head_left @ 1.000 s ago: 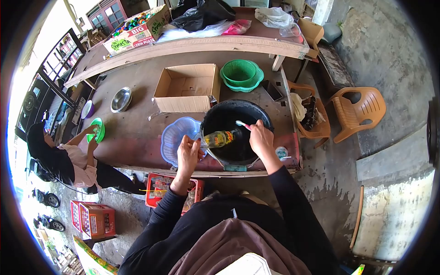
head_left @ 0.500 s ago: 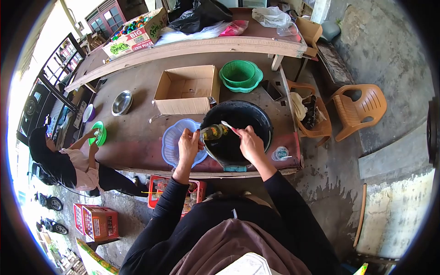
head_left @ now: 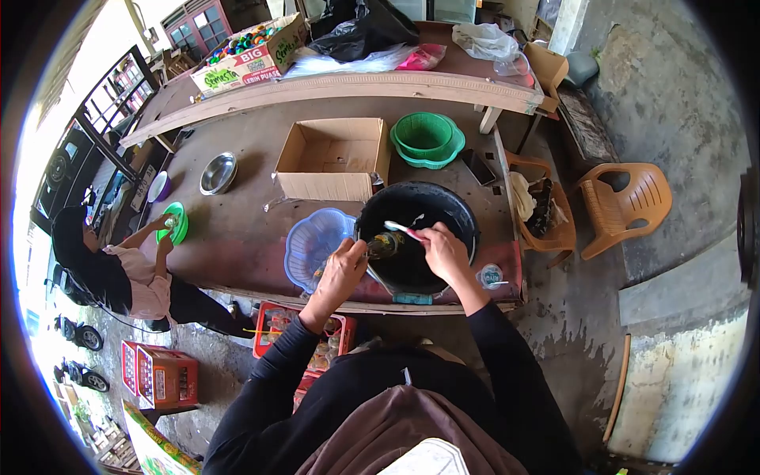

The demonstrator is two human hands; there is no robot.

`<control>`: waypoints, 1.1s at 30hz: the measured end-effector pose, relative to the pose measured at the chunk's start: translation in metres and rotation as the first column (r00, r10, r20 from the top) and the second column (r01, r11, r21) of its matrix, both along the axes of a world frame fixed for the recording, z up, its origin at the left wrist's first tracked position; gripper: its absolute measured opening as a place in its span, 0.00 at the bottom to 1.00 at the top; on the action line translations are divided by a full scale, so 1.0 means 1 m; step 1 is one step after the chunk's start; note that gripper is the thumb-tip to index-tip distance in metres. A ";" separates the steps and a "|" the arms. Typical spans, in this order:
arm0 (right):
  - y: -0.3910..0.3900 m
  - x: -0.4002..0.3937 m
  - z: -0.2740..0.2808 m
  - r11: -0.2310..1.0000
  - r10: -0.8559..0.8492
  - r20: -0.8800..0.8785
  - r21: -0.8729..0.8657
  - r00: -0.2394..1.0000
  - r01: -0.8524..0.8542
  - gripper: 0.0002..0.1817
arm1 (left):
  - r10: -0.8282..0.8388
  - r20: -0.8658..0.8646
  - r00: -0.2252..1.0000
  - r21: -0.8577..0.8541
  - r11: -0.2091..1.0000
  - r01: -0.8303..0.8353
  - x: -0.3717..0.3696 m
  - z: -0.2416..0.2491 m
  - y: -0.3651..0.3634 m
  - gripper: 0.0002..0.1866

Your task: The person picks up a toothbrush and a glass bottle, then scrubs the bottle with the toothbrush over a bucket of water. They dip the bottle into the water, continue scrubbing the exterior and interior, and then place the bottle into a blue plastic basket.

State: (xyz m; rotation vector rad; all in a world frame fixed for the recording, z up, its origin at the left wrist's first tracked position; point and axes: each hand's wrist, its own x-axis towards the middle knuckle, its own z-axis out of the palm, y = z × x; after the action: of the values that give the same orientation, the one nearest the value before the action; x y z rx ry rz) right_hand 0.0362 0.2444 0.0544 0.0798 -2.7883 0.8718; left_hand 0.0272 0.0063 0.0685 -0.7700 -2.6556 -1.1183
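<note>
My left hand (head_left: 342,273) is closed round one end of a glass bottle (head_left: 385,245) with a yellowish label, held tilted over the black bucket (head_left: 418,190). In my right hand (head_left: 445,252) is a pink-and-white toothbrush (head_left: 402,230), its white head just above the bottle. Dark liquid shows inside the bucket. Left of it, near my left hand, sits a blue scalloped plastic basin (head_left: 299,247). A clear plastic cup (head_left: 491,275) lies right of the bucket, by my right wrist.
Behind the bucket are a cardboard box (head_left: 328,186), green baskets (head_left: 445,160) and a phone (head_left: 477,167). A red crate (head_left: 264,346) of bottles stands below the table edge. At left, another person (head_left: 134,269) holds something over a green bowl (head_left: 184,225). Plastic chairs (head_left: 625,202) stand right.
The bottle has moved further into the bucket and turned, with the toothbrush staying close above it. My left hand has rotated over the bucket's left rim. The whole view has shifted slightly.
</note>
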 end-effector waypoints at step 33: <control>-0.048 0.037 0.006 0.987 0.091 -0.125 -0.120 0.988 -0.106 0.13 | 0.376 -0.115 0.919 -0.075 0.920 -0.386 -0.068 -0.015 0.008 0.15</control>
State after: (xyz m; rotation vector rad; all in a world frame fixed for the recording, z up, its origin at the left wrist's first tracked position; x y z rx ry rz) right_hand 0.0735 0.1965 0.0600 0.2435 -2.6314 1.0292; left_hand -0.0407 0.0140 0.0531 -0.2855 -2.6329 -0.8325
